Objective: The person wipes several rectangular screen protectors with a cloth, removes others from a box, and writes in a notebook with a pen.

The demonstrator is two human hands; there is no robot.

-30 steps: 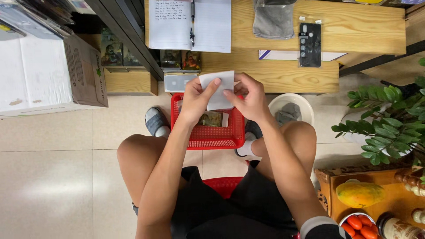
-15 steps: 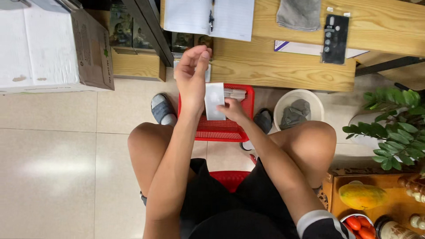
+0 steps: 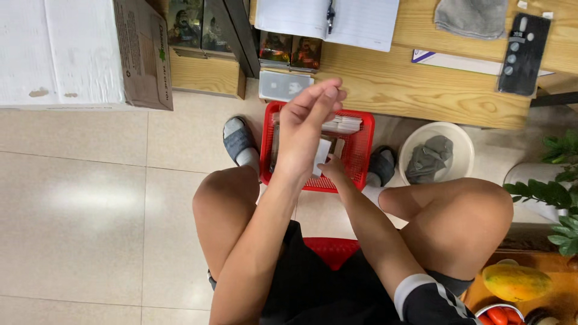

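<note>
Head view: my right hand [image 3: 333, 170] pinches a white card [image 3: 321, 157] over the red basket [image 3: 361, 157], its long axis upright, pointing away from me. My left hand [image 3: 304, 129] hovers just above, fingers loosely together, holding nothing.

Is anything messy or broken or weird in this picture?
Nothing looks broken or spilled. The one odd thing is a crumpled grey cloth stuffed in the round white bowl on the floor. The right hand puts a white paper packet into the red plastic mesh basket; the left hand is raised above.
</note>
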